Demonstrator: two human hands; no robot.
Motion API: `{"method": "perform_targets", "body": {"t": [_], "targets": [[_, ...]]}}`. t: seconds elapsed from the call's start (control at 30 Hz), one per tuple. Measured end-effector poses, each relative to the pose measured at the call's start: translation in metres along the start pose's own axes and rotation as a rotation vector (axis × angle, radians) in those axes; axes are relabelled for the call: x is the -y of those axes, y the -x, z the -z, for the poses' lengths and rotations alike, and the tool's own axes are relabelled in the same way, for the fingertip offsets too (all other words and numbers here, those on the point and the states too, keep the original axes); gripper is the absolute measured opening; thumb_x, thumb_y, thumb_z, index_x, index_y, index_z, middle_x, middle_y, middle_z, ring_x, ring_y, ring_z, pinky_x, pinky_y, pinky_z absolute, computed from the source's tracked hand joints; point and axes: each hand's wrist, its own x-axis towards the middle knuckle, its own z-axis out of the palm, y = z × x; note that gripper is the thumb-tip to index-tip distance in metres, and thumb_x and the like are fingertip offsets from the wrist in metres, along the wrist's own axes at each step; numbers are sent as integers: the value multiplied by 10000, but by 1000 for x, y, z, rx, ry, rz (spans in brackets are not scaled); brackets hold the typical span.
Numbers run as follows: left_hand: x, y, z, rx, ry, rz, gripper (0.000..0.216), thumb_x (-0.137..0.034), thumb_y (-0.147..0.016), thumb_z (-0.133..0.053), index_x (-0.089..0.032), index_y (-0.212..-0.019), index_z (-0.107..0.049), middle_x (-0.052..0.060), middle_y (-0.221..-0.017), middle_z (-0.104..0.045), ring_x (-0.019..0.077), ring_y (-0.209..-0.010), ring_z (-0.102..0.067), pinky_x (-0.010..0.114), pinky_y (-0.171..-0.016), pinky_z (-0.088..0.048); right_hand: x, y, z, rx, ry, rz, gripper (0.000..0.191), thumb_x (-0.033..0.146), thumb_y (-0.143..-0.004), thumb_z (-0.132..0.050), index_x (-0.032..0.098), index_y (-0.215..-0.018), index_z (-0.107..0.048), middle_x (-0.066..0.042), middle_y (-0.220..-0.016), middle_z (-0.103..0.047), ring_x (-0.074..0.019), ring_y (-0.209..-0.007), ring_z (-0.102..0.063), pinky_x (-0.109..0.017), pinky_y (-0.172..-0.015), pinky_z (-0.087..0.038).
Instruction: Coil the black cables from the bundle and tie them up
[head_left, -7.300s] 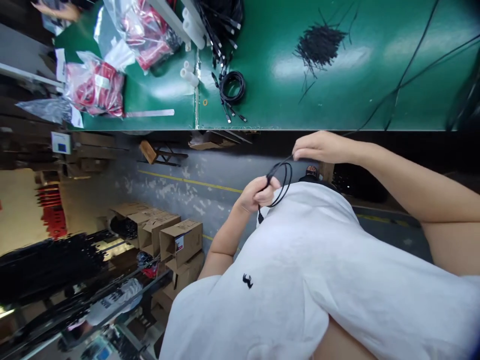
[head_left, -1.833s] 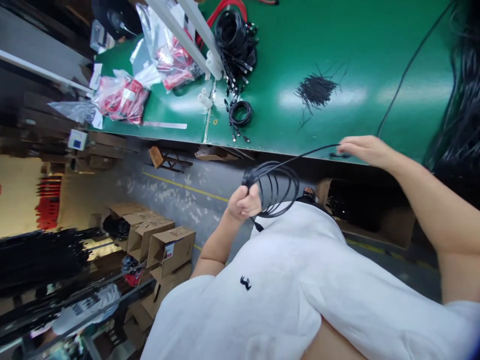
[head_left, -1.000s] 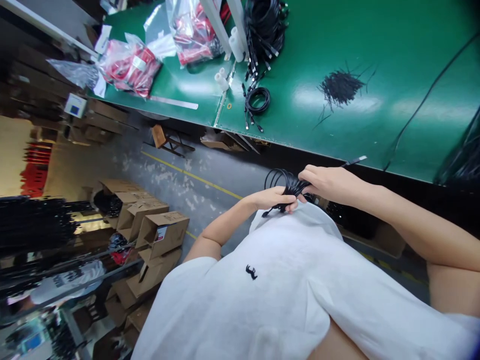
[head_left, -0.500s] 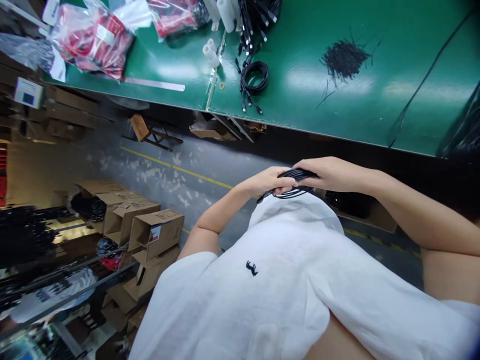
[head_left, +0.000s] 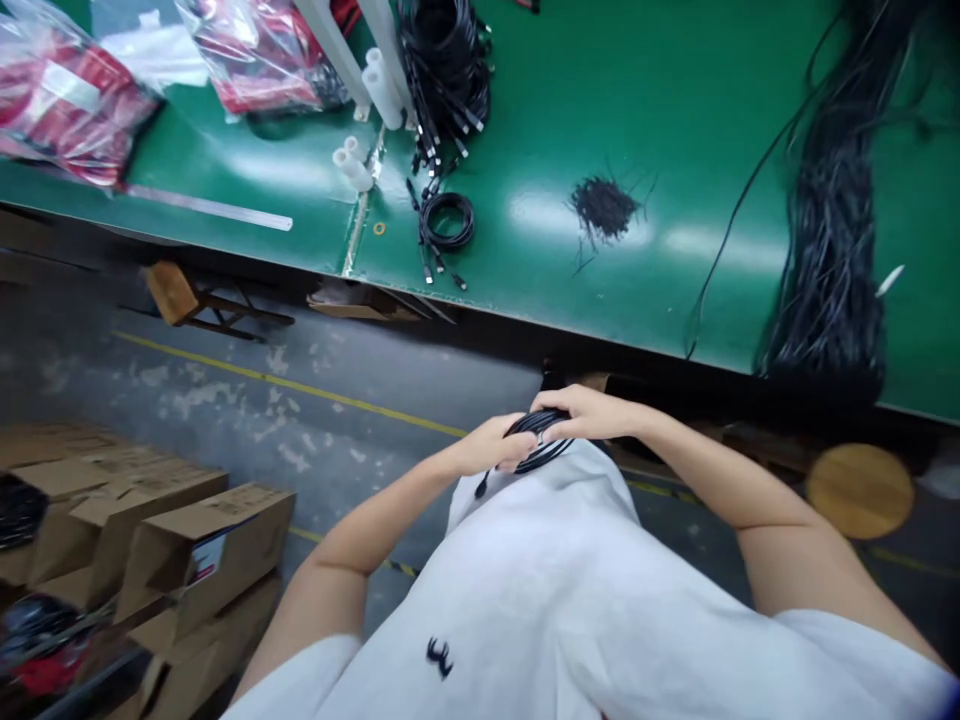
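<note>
The person wore a white short-sleeved shirt (head_left: 570, 600) with a small dark emblem (head_left: 439, 655) printed on the chest. Both forearms were bare to the sleeve hems, which ended near the upper arms. The left hand (head_left: 491, 447) and right hand (head_left: 589, 412) carried no gloves, rings or watch that could be made out.

coiled cable (head_left: 541, 432): black, smooth rubbery jacket, slight sheen. bench top (head_left: 675, 130): green, glossy, throws back lamp glare. bags (head_left: 255, 55): clear crinkled plastic film over red contents. cartons (head_left: 202, 545): matt brown corrugated card. stool seat (head_left: 859, 490): bare wood. shirt (head_left: 570, 620): white matt cloth. floor (head_left: 315, 400): rough, worn grey concrete
</note>
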Motion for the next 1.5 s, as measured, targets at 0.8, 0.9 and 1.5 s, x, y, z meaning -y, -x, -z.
{"method": "perform_targets", "body": {"t": [0.8, 0.9, 1.5], "targets": [[-95, -80, 2, -763, 334, -25, 408, -543, -854, -668, -163, -817, -524, -103, -536, -350, 13, -419, -278, 147, -420, -242, -208, -74, 230, -388, 583, -248, 258, 444, -921, -517, 213, -843, -599, -84, -927, -543, -161, -737, -431, -370, -777, -438], [-95, -91, -2, -760, 225, -40, 408, -563, -873, -625, -171, -839, -517, -93, -563, -377, 24, -443, -306, 167, -437, -258, -214, -79, 241, -295, 614, -189, 369, 470, -905, -539, 193, -663, -501, -27, -737, -433, -108, -633, -297, -330, -731, -401], [-101, -112, -9, -254, -58, -225, 623, -701, -927, -370, -129, -1029, -594, -33, -668, -454, 87, -562, -406, 252, -575, -360, -29, -48, 87, -560, -918, -144, 374, 520, -628, -793, 207, -696, -599, 48, -548, -466, -114, -602, -494, -269, -659, -470]]}}
